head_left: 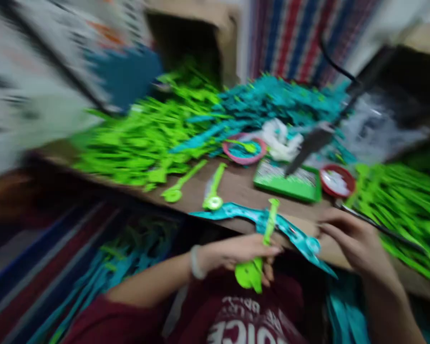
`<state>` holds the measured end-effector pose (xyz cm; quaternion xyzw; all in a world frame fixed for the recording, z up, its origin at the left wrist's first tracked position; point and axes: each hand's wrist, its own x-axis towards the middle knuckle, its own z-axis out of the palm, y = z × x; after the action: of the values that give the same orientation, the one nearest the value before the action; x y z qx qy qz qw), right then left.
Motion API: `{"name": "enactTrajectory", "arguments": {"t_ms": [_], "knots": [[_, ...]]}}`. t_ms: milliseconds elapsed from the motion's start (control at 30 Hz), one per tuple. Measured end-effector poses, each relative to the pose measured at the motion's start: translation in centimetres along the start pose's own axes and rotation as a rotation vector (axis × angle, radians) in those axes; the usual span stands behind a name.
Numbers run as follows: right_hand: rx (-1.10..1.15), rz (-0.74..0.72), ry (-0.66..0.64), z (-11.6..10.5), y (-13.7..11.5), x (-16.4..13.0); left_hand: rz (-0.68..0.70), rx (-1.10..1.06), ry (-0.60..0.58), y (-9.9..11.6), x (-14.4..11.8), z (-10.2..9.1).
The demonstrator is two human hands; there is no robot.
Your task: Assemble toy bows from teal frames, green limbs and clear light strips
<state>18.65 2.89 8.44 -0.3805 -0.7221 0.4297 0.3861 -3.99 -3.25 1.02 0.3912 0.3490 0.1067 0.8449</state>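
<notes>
My left hand (243,252) is closed around the green stock (248,274) of what looks like a toy crossbow, at the table's front edge. A curved teal bow piece (241,210) lies crosswise on this stock, its two arms reaching out left and right. My right hand (347,234) is raised beside the bow's right arm, thumb and fingers pressed together. Whatever may be between those fingertips is too small and blurred to make out. Two loose green stick-shaped parts with round ends, one (181,184) and another (215,188), lie just beyond the bow.
Green parts (139,138) heap at left, more (401,205) at right, teal parts (282,100) behind. A green tray (286,184) of small metal pieces stands between a pink bowl (245,160) and a red bowl (352,184). A dark tool (311,143) slants over the tray.
</notes>
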Motion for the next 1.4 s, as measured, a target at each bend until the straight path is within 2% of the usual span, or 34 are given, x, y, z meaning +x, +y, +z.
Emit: {"name": "enactTrajectory", "arguments": {"t_ms": [33, 67, 133, 167, 233, 400, 533, 733, 833, 933, 1067, 1267, 1400], "knots": [[-0.146, -0.052, -0.146, 0.1, -0.7, -0.9, -0.044, 0.02, -0.051, 0.2, 0.4, -0.7], [-0.249, -0.097, -0.357, 0.5, -1.1, -1.0, -0.077, 0.079, -0.061, 0.6, 0.8, -1.3], [-0.371, -0.154, -0.73, 1.3, -0.7, 0.2, -0.129, 0.101, -0.144, 1.4, 1.4, -2.0], [-0.417, -0.173, -0.851, 1.6, -0.2, 0.9, -0.152, 0.093, -0.197, 1.7, 1.5, -2.1], [-0.481, -0.171, -0.976, 2.0, 0.6, 1.8, -0.199, 0.083, -0.281, 2.1, 1.3, -1.9], [-0.358, -0.171, -1.052, 2.5, 0.5, 1.0, -0.233, 0.209, -0.299, 1.9, 0.6, -2.2], [-0.422, -0.203, -1.09, 2.8, 1.1, 0.4, -0.226, 0.164, -0.346, 1.7, 0.4, -2.8], [-0.462, -0.174, -1.039, 3.5, 1.4, 0.0, -0.184, 0.287, -0.241, 1.9, -0.5, -1.6], [-0.519, -0.174, -1.086, 3.9, 1.2, 0.1, -0.176, 0.316, -0.266, 2.2, -0.5, -1.2], [-0.452, -0.207, -1.114, 3.9, 1.2, 0.4, -0.204, 0.362, -0.286, 2.5, -0.4, -1.3], [-0.413, -0.232, -1.163, 3.9, 1.2, 0.8, -0.268, 0.315, -0.283, 2.5, 0.0, -1.4], [-0.514, -0.175, -1.168, 4.1, 0.5, 0.8, -0.164, 0.329, -0.23, 1.6, 0.6, -1.3], [-0.481, -0.154, -1.159, 4.1, 0.3, 0.7, -0.119, 0.362, -0.194, 1.1, 0.8, -1.2]]}}
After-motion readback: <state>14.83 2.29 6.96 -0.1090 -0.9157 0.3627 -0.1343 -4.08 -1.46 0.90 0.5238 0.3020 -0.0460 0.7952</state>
